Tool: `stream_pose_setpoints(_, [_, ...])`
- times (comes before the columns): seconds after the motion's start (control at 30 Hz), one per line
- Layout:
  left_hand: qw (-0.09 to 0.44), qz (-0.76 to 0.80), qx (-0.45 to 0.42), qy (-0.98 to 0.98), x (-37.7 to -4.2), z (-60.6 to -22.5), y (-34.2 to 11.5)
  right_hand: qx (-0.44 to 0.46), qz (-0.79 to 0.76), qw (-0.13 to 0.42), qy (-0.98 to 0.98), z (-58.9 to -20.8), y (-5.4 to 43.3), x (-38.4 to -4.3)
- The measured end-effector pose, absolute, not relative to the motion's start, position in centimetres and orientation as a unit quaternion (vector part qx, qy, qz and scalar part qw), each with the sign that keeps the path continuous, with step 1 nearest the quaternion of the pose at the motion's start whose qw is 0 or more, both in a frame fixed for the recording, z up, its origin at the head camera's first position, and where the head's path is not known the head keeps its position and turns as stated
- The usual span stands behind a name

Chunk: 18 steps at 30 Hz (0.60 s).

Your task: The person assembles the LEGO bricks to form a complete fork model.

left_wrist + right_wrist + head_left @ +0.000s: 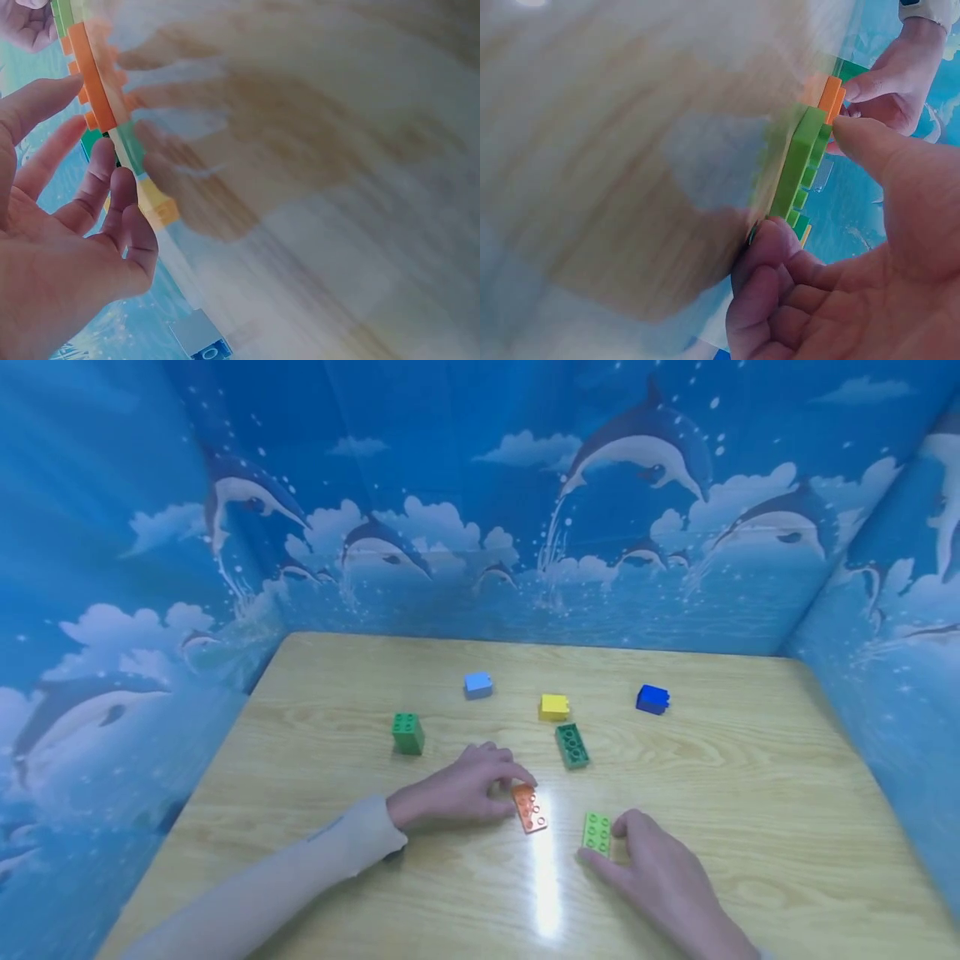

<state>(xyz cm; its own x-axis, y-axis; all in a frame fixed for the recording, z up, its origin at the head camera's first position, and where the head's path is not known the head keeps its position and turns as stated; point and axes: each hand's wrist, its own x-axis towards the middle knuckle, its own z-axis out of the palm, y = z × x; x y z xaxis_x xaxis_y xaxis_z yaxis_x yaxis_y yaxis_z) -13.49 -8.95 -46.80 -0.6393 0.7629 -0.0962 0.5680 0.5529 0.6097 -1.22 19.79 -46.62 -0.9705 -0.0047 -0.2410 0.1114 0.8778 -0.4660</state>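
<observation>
On the table, my left hand has its thumb at the near side and its index finger at the far end of an orange toy building brick, lightly pinching it. Its other fingers curl loosely, as the left wrist view shows. To the right, my right hand holds a light green building brick between thumb and index finger, the thumb at one end in the right wrist view. Both bricks lie studs up, the light green one close to the orange one in that view.
A dark green brick lies hollow side up beyond the hands. Behind it are yellow, light blue and dark blue bricks on their sides. A taller green brick stack stands left. Dolphin-printed cloth walls the table.
</observation>
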Motion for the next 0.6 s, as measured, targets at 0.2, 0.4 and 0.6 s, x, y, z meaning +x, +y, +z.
stream_pose_setpoints(0.2, [0.185,0.277,0.376,0.865,-13.5,-46.9,-9.0,0.009,-0.237,0.130,0.963,-46.5,20.2,-1.5])
stream_pose_setpoints(0.4, [0.201,0.299,0.350,0.865,-13.3,-47.0,-9.2,0.001,-0.247,0.135,0.960,-46.3,20.8,-1.8])
stream_pose_setpoints(0.6, [0.209,0.333,0.330,0.858,-13.3,-47.3,-9.4,0.010,-0.279,0.161,0.947,-46.4,21.6,-2.2])
